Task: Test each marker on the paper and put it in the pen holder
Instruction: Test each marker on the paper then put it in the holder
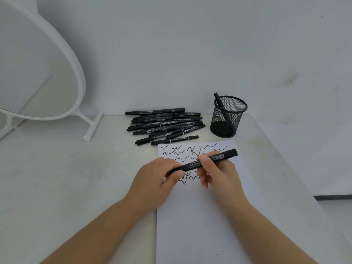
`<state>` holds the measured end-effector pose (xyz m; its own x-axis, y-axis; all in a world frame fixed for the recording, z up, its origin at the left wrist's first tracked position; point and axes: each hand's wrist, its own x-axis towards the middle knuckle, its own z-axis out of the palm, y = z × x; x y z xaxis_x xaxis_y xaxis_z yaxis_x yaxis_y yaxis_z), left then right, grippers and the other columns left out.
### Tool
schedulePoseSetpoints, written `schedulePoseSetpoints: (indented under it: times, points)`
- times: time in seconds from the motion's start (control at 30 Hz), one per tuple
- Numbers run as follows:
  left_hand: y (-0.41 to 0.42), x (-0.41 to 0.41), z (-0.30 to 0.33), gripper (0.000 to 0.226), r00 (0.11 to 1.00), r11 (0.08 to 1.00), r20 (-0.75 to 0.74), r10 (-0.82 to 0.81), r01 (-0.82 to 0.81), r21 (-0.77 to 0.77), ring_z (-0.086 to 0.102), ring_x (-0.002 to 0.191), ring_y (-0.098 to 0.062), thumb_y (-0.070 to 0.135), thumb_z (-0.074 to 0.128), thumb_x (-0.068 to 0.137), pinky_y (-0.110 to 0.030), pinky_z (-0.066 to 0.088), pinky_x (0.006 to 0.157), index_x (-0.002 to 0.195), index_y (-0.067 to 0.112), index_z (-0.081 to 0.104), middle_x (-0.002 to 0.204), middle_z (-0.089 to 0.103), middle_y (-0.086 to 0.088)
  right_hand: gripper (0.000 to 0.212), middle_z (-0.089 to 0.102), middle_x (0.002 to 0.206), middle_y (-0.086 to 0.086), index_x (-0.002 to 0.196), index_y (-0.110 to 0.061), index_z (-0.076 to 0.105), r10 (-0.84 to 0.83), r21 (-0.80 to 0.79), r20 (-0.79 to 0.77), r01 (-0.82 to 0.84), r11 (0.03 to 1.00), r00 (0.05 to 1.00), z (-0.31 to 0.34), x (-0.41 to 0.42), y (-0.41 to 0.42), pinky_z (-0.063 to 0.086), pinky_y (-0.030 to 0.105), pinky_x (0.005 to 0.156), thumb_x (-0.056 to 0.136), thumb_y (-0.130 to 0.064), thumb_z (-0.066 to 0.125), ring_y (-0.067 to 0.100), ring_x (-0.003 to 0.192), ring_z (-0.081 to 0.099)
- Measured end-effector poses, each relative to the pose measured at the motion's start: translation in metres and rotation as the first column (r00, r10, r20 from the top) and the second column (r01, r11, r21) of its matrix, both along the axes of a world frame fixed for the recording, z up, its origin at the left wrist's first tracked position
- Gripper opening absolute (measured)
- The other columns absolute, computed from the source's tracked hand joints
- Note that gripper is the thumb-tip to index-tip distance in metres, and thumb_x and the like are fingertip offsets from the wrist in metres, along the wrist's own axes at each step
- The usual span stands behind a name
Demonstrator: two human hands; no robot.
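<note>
Hands are sharing one black marker with white label print (204, 161) above the scribbled top of the white paper sheet (200, 216): your left hand (160, 180) is pinching its cap end, your right hand (217, 168) is gripping the barrel. Pull straight, holding the barrel steady. Label text is too small to read. Black mesh pen holder (227, 117) is standing near the table's far right corner.

Soft, even, bright light; faint shadows; wide-angle bending at edges; slight overall softness.
</note>
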<state>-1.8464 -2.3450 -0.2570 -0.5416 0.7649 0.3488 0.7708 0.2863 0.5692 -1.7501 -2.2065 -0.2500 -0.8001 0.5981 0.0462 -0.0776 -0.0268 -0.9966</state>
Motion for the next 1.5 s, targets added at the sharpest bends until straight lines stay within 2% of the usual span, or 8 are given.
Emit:
schedulePoseSetpoints:
  times: [0.3,0.5,0.7,1.0,1.07,1.27,1.4,1.5]
  points:
    - [0.000,0.003,-0.001,0.018,0.998,0.999,-0.034,-0.048,0.048,-0.008,0.041,0.057,-0.005,0.038,0.037,0.090,-0.016,0.030,0.054,0.073,0.032,0.040,0.056,0.041,0.016,0.021,0.047,0.045,-0.007,0.073,-0.007,0.047,0.011,0.016,-0.100,-0.010,1.000,0.995,0.001,0.002,-0.010,0.034,0.015,0.042,0.094,-0.011,0.048,0.005,0.042,0.040]
    - [-0.003,0.002,0.002,0.025,0.982,0.994,0.152,-0.113,0.111,0.025,0.048,0.056,-0.015,0.052,0.031,0.083,-0.033,0.039,0.056,0.068,0.040,0.046,0.057,0.049,0.005,0.021,0.045,0.046,-0.009,0.074,-0.009,0.046,0.078,0.058,-0.133,-0.070,0.996,0.988,0.000,0.003,-0.010,0.034,0.013,0.045,0.094,-0.009,0.049,0.003,0.044,0.039]
    - [-0.005,-0.001,0.002,0.024,0.915,0.985,0.366,-0.171,0.160,0.058,0.043,0.051,-0.007,0.035,0.041,0.087,-0.018,0.035,0.052,0.066,0.036,0.053,0.056,0.045,0.004,0.018,0.046,0.048,-0.008,0.075,-0.008,0.047,0.147,0.079,-0.139,-0.137,0.987,0.979,0.000,0.002,-0.008,0.034,0.013,0.046,0.091,-0.014,0.051,0.004,0.045,0.040]
    - [0.001,-0.008,-0.003,0.028,0.948,0.988,0.305,0.089,-0.124,0.096,0.037,0.044,-0.007,0.038,0.045,0.089,-0.018,0.028,0.047,0.065,0.032,0.056,0.044,0.042,0.011,0.035,0.060,0.050,-0.012,0.062,-0.015,0.058,-0.130,0.299,0.158,0.078,0.951,0.979,0.006,-0.006,0.001,0.037,0.011,0.049,0.088,-0.037,0.054,0.000,0.045,0.049]
    - [0.000,-0.013,-0.006,0.030,0.946,0.979,0.291,0.147,-0.180,0.093,0.037,0.045,-0.008,0.032,0.048,0.093,-0.020,0.029,0.047,0.064,0.030,0.056,0.044,0.042,0.011,0.028,0.057,0.053,-0.010,0.062,-0.016,0.056,-0.203,0.558,0.073,0.129,0.820,0.976,0.009,-0.005,0.001,0.034,0.012,0.050,0.086,-0.032,0.060,0.003,0.050,0.048]
    - [0.005,-0.015,-0.007,0.024,0.971,0.980,0.156,0.179,-0.191,0.062,0.046,0.055,-0.010,0.034,0.050,0.091,-0.025,0.035,0.052,0.069,0.025,0.056,0.056,0.054,0.005,0.029,0.062,0.079,-0.005,0.081,-0.022,0.067,-0.156,0.989,0.001,-0.024,-0.144,0.988,0.023,-0.017,0.003,0.038,0.021,0.040,0.057,-0.015,0.082,0.015,0.063,0.056]
    - [0.009,-0.018,-0.007,0.026,0.976,0.971,0.087,0.198,-0.207,0.118,0.052,0.063,-0.009,0.046,0.045,0.089,-0.027,0.042,0.059,0.078,0.027,0.059,0.066,0.059,0.008,0.028,0.058,0.068,-0.008,0.072,-0.022,0.064,-0.156,0.948,0.011,-0.060,-0.313,0.988,0.028,-0.028,0.014,0.035,0.021,0.037,0.053,-0.011,0.081,0.013,0.055,0.053]
    - [0.008,-0.033,-0.008,0.027,0.966,0.941,0.068,0.251,-0.260,0.218,0.053,0.078,-0.004,0.050,0.040,0.089,-0.017,0.041,0.069,0.085,0.030,0.058,0.082,0.058,0.014,0.022,0.062,0.074,-0.003,0.081,-0.016,0.066,-0.177,0.979,-0.101,0.066,-0.191,0.979,0.055,-0.038,0.039,0.042,0.024,0.039,0.065,-0.015,0.081,0.019,0.063,0.061]
